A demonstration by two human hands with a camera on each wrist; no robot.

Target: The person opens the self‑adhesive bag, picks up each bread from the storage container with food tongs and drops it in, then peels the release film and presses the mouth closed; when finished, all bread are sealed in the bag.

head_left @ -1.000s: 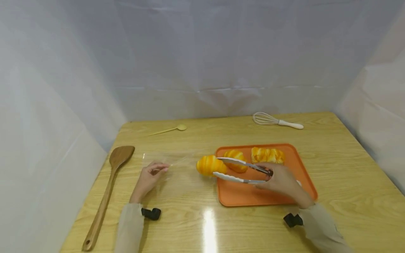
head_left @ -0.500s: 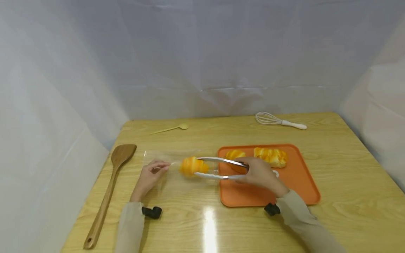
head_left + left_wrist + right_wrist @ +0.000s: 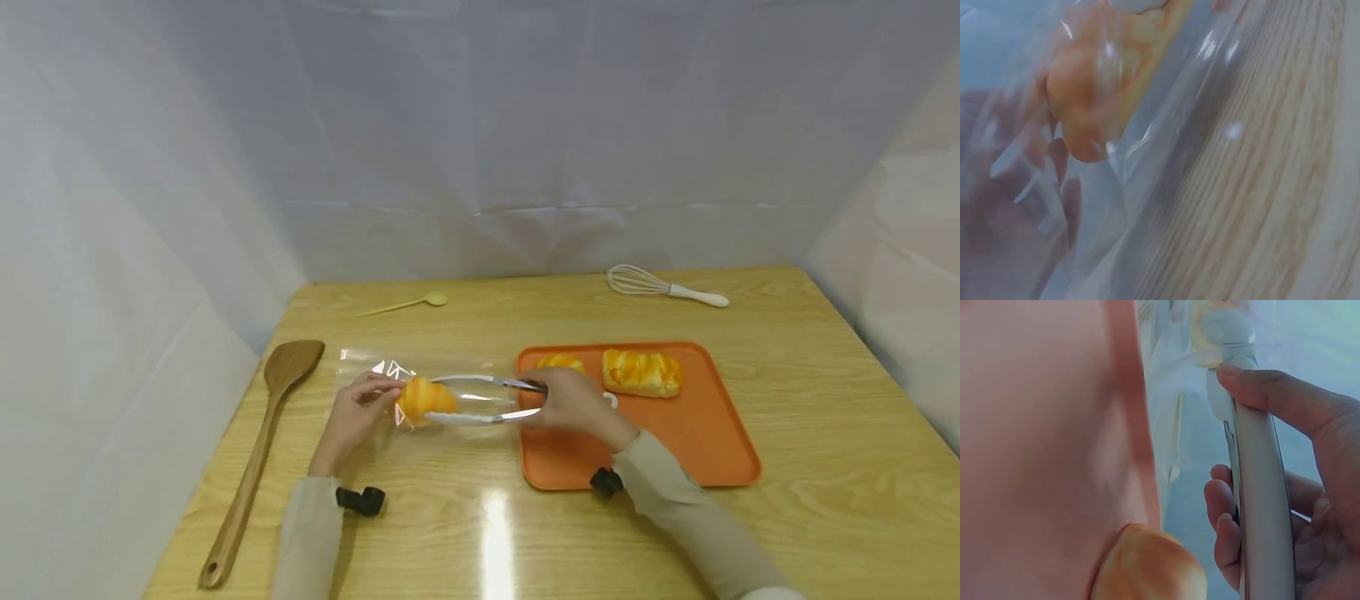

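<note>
A croissant-shaped bread sits within a clear plastic bag laid on the table, left of the orange tray. My right hand grips metal tongs with pale tips, which reach into the bag and hold the bread's sides. In the right wrist view, thumb and fingers wrap the tongs' handle. My left hand pinches the bag near the bread's left end. Through the wrinkled film, the left wrist view shows the bread close to the fingers, partly blurred.
On the tray lie a rectangular bread and a rounded bread, the latter partly behind the right hand. A wooden spatula lies at the left, a yellow spoon and a white whisk along the back.
My right hand has moved left with the tongs, carrying the bread from the tray's left edge deep into the bag. The left hand has stayed nearly still, and the bag's film has lifted around the bread.
</note>
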